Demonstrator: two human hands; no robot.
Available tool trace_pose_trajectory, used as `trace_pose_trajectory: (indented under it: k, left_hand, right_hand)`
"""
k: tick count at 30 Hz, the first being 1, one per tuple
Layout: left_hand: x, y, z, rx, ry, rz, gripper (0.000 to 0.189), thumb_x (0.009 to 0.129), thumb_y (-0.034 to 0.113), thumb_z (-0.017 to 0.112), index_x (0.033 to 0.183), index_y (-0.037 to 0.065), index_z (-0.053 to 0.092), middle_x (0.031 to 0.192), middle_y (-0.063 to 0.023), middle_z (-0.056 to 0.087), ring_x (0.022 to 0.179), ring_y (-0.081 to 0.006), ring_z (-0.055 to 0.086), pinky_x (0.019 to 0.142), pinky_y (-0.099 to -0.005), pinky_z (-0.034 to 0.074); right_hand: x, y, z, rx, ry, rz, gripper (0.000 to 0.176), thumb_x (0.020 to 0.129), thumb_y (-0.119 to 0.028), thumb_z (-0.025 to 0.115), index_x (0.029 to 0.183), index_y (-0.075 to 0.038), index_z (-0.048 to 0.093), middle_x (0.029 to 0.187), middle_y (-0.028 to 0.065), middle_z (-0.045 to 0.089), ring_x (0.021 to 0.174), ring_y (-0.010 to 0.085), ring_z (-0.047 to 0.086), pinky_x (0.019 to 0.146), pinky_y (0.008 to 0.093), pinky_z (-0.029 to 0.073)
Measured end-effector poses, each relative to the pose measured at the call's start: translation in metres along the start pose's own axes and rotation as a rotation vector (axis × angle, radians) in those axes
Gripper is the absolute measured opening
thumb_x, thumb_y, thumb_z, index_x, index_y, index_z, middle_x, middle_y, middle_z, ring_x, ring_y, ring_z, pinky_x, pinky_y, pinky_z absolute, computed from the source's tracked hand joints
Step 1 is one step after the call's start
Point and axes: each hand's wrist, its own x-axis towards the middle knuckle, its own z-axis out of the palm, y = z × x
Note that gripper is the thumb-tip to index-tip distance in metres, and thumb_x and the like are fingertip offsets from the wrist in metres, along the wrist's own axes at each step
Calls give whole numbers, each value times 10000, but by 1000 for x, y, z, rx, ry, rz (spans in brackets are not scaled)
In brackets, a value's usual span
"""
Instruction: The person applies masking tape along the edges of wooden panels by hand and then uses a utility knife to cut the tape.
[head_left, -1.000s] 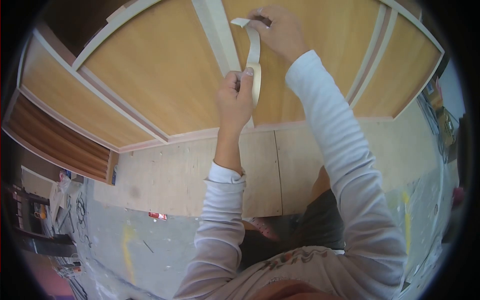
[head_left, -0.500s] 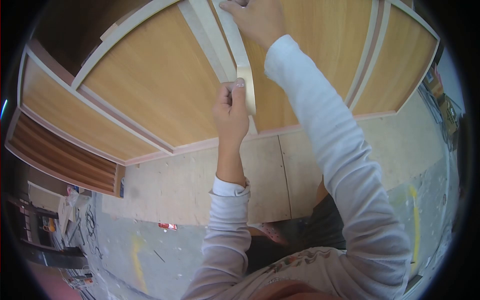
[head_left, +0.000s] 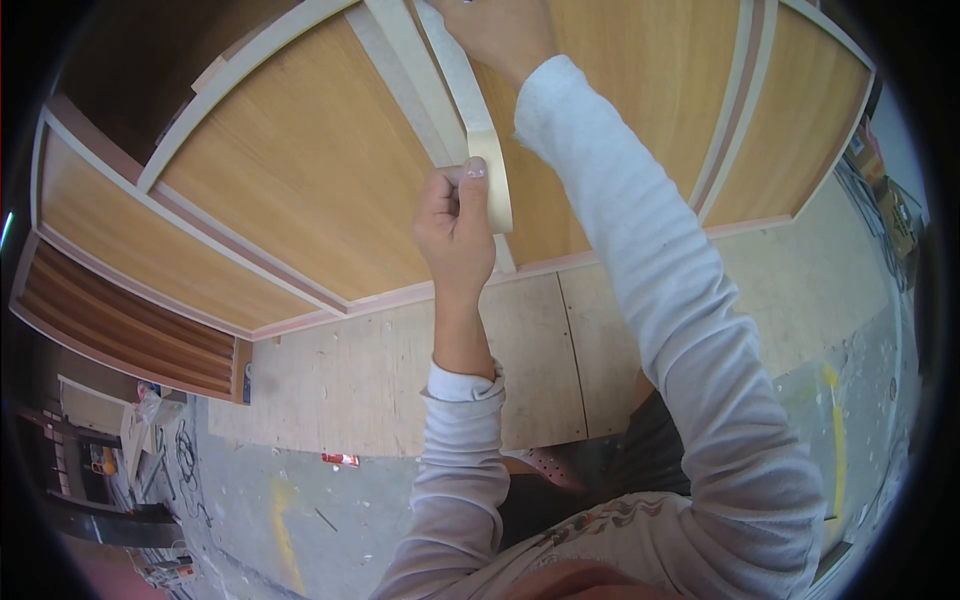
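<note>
Head view: left hand (head_left: 455, 225) grips a tape roll (head_left: 491, 190) near 12 o'clock.
Its strip (head_left: 458, 80) runs toward the right hand (head_left: 505, 32), cropped at 12 o'clock, grip impossible to tell.

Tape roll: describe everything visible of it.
The tape roll is pale cream, apparently masking tape, partly unwound and seen narrow, roughly upright in front of the wooden panel. The left hand grips its left side, thumb against it; its core cannot be seen. A whitish strip runs from its top up towards the right hand.
</note>
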Motion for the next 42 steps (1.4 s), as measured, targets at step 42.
trace_pose_trajectory:
  k: [42]
  left_hand:
    - [196, 105, 5, 1146, -218, 883, 383, 630, 211, 664, 935, -19, 662, 894, -224, 653, 866, -357, 636, 800, -402, 502]
  right_hand:
    - [-8, -12, 6, -88, 33, 174, 296, 822, -315, 617, 916, -44, 688, 788, 139, 682, 728, 284, 655, 676, 362, 505]
